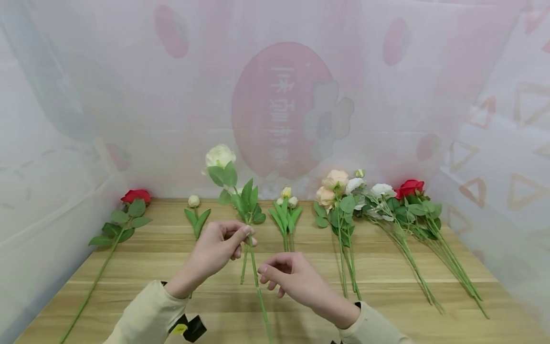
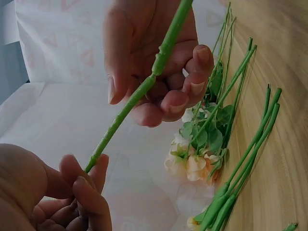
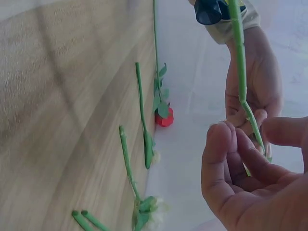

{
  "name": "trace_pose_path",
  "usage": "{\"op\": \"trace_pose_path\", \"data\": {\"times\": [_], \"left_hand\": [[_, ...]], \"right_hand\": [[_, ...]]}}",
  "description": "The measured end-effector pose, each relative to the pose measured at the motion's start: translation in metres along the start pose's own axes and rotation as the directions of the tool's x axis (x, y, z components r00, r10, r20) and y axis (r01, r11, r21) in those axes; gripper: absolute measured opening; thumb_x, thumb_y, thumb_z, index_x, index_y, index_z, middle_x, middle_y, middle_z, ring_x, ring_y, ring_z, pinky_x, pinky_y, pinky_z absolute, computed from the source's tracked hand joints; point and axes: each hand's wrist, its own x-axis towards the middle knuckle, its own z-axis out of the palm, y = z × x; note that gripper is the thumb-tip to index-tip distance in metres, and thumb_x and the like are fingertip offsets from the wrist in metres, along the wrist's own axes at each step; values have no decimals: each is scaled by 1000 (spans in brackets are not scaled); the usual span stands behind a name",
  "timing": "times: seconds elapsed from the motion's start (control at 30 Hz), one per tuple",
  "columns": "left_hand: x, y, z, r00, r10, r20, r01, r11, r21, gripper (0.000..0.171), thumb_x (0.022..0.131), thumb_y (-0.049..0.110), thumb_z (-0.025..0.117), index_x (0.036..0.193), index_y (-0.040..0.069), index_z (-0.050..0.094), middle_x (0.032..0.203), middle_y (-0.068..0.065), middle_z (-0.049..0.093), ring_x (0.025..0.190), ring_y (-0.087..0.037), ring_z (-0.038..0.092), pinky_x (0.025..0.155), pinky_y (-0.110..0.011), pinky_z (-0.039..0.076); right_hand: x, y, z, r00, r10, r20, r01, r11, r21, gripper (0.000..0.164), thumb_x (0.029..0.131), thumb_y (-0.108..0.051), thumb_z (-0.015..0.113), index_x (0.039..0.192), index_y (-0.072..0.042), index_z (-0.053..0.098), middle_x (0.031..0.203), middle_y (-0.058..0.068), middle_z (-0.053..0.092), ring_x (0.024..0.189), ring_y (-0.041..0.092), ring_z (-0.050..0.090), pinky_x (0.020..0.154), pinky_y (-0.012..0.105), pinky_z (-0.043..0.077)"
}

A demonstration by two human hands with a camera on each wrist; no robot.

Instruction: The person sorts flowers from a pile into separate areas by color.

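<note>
My left hand point(image 1: 216, 249) pinches the green stem point(image 1: 259, 285) of a long-stemmed artificial flower just below its leaves. Its cream-white bloom point(image 1: 220, 156) tilts up and left over the back of the table, and the stem's lower end runs down toward me. Beside the lower stem is my right hand point(image 1: 298, 282), its fingers loosely bent and holding nothing. In the left wrist view the jointed stem point(image 2: 120, 118) passes in front of the right palm point(image 2: 156, 53). Behind the held flower, a shorter green stem point(image 3: 126, 156) with a white bloom point(image 3: 156, 211) lies on the table, partly hidden in the head view.
A red rose point(image 1: 136, 196) lies far left, with a white tulip point(image 1: 194, 201) nearer the middle. Right of my hands lie several tulips point(image 1: 286, 193), peach roses point(image 1: 335, 180), white flowers point(image 1: 383, 190) and red roses point(image 1: 410, 188) on the wooden table point(image 1: 172, 267). Printed cloth point(image 1: 129, 95) surrounds it.
</note>
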Motion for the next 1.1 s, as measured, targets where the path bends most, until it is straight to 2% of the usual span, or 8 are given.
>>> {"op": "trace_pose_path", "data": {"times": [0.17, 0.5, 0.73, 0.93, 1.1], "left_hand": [[1, -2, 5, 1000, 7, -11, -7, 1000, -7, 20, 101, 17, 58, 102, 3, 73, 84, -6, 71, 54, -15, 54, 48, -24, 43], [1, -7, 10, 1000, -8, -30, 8, 1000, 20, 20, 101, 21, 60, 95, 7, 73, 81, -7, 71, 55, -17, 57, 46, -22, 42], [-2, -5, 11, 1000, 12, -14, -11, 999, 37, 21, 101, 22, 60, 95, 7, 73, 81, -5, 70, 58, -29, 58, 46, -23, 42], [-1, -7, 11, 1000, 27, 14, -28, 998, 50, 21, 101, 23, 60, 95, 6, 72, 81, -5, 70, 57, -23, 58, 47, -23, 43], [0, -9, 11, 999, 36, 31, -38, 998, 54, 20, 100, 24, 60, 93, 9, 72, 79, -5, 69, 56, -18, 57, 48, -24, 45]], "right_hand": [[0, 3, 7, 999, -39, 0, 39, 999, 10, 19, 100, -19, 61, 101, -2, 71, 86, 8, 68, 74, 24, 63, 58, 31, 52], [0, 6, 14, 999, -46, 10, 46, 998, 32, 13, 97, -14, 65, 98, -3, 70, 81, 7, 67, 69, 21, 62, 55, 27, 50], [2, 7, 17, 998, -59, 16, 58, 998, 26, 12, 95, -11, 66, 96, 0, 69, 76, 7, 66, 65, 19, 61, 53, 26, 49], [2, 6, 18, 999, -44, 11, 44, 999, 20, 10, 94, -9, 67, 93, 0, 68, 76, 11, 66, 65, 23, 62, 53, 26, 49], [2, 6, 19, 999, -40, 9, 40, 999, 14, 8, 94, -9, 67, 91, -1, 67, 74, 9, 65, 64, 23, 62, 53, 26, 49]]}}
